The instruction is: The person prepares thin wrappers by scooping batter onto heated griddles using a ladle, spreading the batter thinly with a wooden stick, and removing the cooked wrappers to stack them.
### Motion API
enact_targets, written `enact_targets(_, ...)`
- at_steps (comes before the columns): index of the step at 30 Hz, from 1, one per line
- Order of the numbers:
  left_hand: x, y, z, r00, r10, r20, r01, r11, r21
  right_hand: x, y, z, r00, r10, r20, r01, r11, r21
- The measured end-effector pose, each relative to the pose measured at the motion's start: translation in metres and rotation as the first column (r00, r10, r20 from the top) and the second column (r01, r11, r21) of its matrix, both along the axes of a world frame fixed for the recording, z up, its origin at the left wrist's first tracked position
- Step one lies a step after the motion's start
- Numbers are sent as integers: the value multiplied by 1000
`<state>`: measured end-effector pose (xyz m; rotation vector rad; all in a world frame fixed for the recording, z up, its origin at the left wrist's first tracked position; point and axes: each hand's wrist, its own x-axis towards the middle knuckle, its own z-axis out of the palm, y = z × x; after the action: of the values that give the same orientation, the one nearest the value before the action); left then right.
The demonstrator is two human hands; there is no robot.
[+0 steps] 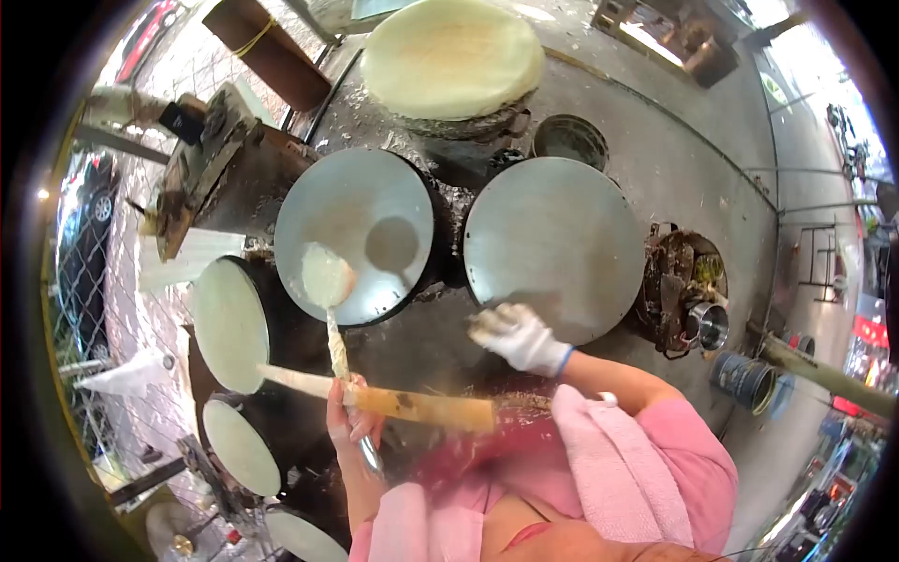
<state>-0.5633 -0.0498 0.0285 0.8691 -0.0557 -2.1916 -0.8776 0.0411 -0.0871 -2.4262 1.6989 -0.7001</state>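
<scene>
Head view: left hand (361, 423) clasps spatula (435, 407) and ladle (327, 278), ladle lengthwise toward left griddle (356, 192); right hand (529, 341), grip indeterminate.

A pale-coated ladle (327, 275) slants over a round gray griddle (361, 192). A flat wooden blade (431, 406) crosses the ladle's handle.

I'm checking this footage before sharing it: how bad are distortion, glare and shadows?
Head view: strong wide-lens distortion, with curved edges and black corners; head view: glare washes out parts of the far right edge; head view: a dark round patch on the metal plate looks like the shadow or reflection of the ladle.
</scene>
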Motion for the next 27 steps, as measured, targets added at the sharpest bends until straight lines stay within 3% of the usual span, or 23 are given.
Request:
enact_targets(3, 31, 13, -6, 998, 66, -17, -67, 997, -23, 26, -42, -61, 980, 129, -150, -112, 986, 120)
enact_targets(5, 46, 21, -9, 989, 144, -22, -145, 989, -15, 22, -100, -32, 955, 96, -279, 2, 944, 331)
enact_targets(7, 55, 29, -10, 977, 213, -19, -212, 976, 48, -1, -152, -54, 965, -126, -230, 160, 977, 137)
enact_targets(9, 59, 34, -11, 957, 289, 23, -290, 953, 85, -44, -203, -53, 905, -299, -302, 368, 908, 203)
enact_targets(13, 53, 32, -4, 965, 231, 123, -228, 973, -38, -177, -227, -59, 728, -635, -259, 684, 700, 207)
enact_targets(14, 53, 30, -5, 969, 217, 118, -212, 976, -57, -205, -211, -57, 651, -742, -159, 758, 626, 183)
enact_targets(17, 53, 19, 0, 976, 183, 117, -184, 983, -5, -296, -125, -100, 384, -897, -220, 923, 367, 114)
enact_targets(19, 61, 6, -4, 987, 149, 57, -149, 989, 2, -304, -33, -112, 310, -945, -102, 950, 302, 83)
enact_targets(24, 64, -14, 4, 995, 99, -8, -99, 995, 13, -167, 117, -110, 135, -985, 111, 991, 133, -29)
enact_targets(25, 65, -17, 5, 997, 80, -24, -80, 997, 19, -131, 126, -104, 130, -978, 166, 991, 123, -49)
enact_targets(27, 71, -22, 9, 998, 51, -43, -50, 998, 29, -60, 129, -101, 205, -965, 164, 950, 155, -272)
